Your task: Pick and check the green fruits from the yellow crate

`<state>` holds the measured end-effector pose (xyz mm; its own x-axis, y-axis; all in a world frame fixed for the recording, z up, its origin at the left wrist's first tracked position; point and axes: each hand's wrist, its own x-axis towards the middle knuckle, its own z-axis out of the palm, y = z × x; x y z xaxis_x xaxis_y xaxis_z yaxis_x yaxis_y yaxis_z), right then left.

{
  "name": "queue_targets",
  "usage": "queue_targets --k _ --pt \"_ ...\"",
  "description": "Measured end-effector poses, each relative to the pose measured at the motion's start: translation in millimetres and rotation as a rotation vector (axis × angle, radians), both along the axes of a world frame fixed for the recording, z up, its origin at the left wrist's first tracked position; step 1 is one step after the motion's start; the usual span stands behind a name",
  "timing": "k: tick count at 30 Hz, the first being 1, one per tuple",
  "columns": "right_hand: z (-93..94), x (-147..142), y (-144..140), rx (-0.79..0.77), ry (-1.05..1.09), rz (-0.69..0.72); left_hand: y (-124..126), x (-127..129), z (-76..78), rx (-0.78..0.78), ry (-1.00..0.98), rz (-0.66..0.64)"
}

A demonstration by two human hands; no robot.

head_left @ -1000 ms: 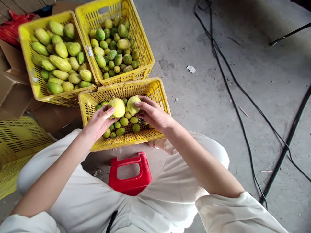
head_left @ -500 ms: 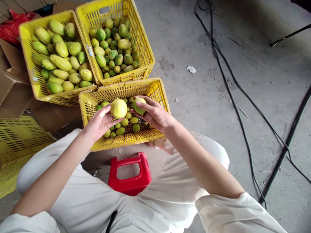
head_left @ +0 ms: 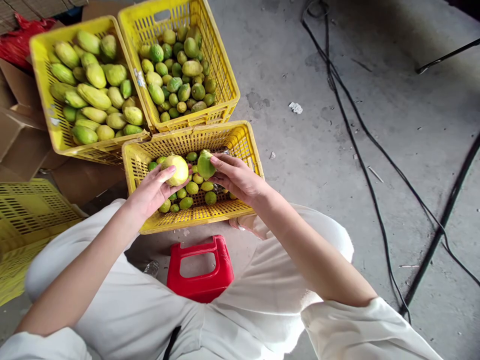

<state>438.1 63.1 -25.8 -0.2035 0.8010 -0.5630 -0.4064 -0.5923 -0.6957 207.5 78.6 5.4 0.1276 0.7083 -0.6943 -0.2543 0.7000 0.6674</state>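
Note:
My left hand [head_left: 152, 191] is wrapped around a large pale yellow lemon [head_left: 177, 170], with the thumb across its near side. Beside it, my right hand [head_left: 237, 178] grips a green lemon [head_left: 205, 164] between thumb and fingers. Both fruits are held up over the near yellow crate [head_left: 195, 218], apart from each other. Smaller green-yellow lemons [head_left: 192, 188] lie in the bottom of that crate, partly hidden by my hands. A bit of clear crinkled plastic shows among them.
Behind stand two yellow crates, one with long green-yellow fruits [head_left: 93, 96], the other with rounder green ones [head_left: 174, 84]. A red plastic stool [head_left: 200, 286] is between my legs. Cardboard [head_left: 28, 135] and another yellow crate [head_left: 30, 210] lie left. Black cables [head_left: 360, 122] cross the right floor.
My left hand has turned the yellow lemon and drawn it slightly left and nearer. My right hand has shifted its grip, so the green lemon now sits upright at the fingertips, further left.

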Motion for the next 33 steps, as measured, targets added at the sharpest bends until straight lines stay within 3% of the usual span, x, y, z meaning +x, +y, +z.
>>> queue_targets --k 6,11,15,22,28,33 --pt "3.9 -2.4 5.3 -0.095 0.023 -0.032 0.9 -2.8 -1.0 -0.084 0.063 0.126" --pt "-11.8 -12.0 4.5 -0.251 -0.009 -0.086 1.0 -9.5 -6.4 -0.268 0.13 0.238" --pt "-23.5 -25.6 1.0 -0.396 -0.034 -0.106 -3.3 -20.4 -17.2 -0.329 0.155 0.247" --pt "-26.7 -30.5 2.5 -0.484 -0.038 -0.139 -19.6 -39.2 -26.5 -0.286 0.027 0.224" --pt "-39.3 -16.0 1.0 -0.498 -0.071 -0.218 -32.0 -55.0 -37.0 -0.273 0.023 0.333" --pt "-43.7 -12.8 38.3 -0.493 -0.014 -0.177 -34.2 -65.4 -36.7 -0.138 0.003 0.393"
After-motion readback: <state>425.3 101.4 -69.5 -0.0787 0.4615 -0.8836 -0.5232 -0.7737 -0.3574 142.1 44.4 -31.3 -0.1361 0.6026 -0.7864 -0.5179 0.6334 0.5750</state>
